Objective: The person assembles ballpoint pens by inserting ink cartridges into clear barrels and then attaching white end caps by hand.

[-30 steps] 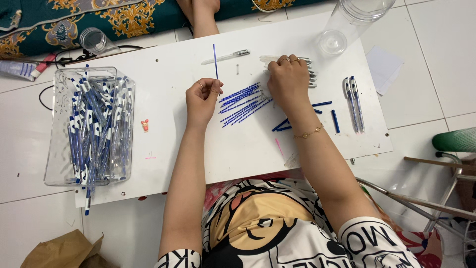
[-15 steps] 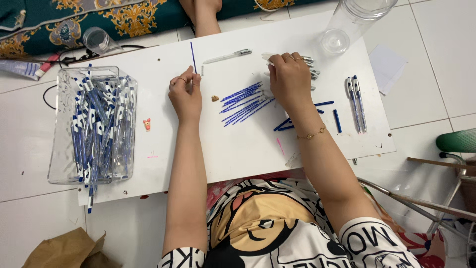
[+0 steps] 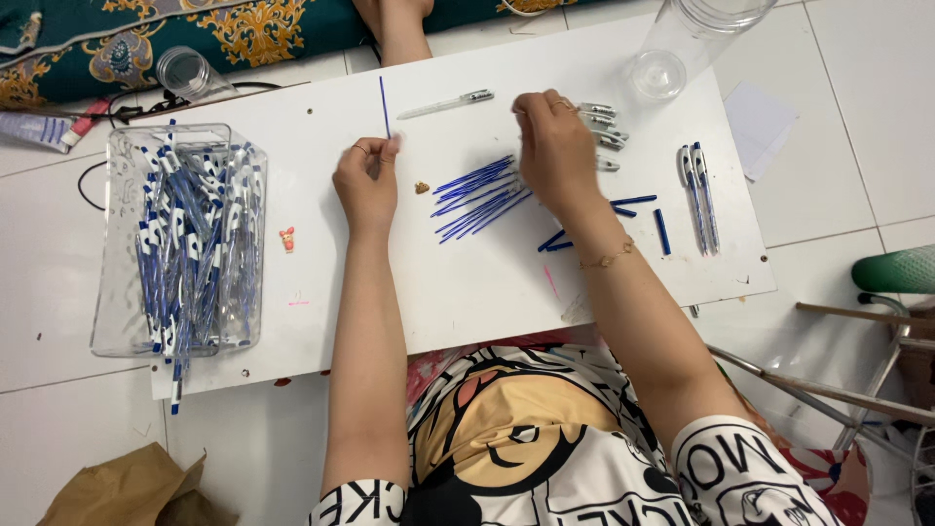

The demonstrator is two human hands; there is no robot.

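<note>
The left hand has stayed near the middle of the white tabletop since half a second ago, and it still pinches a thin blue refill that stands up and away from the person. The fingers are closed tight on its lower end. The right hand has lifted a bit and looks blurry now. It hangs over the small clear pen parts with silver tips, its fingers bent down, but it is too blurry to tell if they hold anything.

Between the two hands lies a pile of blue refills, long and skinny like straws. A clear pen barrel lies alone near the far edge. Some short dark blue caps lie by the right wrist. Two finished pens lie side by side further right.

On the left sits a clear plastic box, full of blue and white pens. A see-through jar lies on its side at the far corner. The floor is made of shiny white tiles.
</note>
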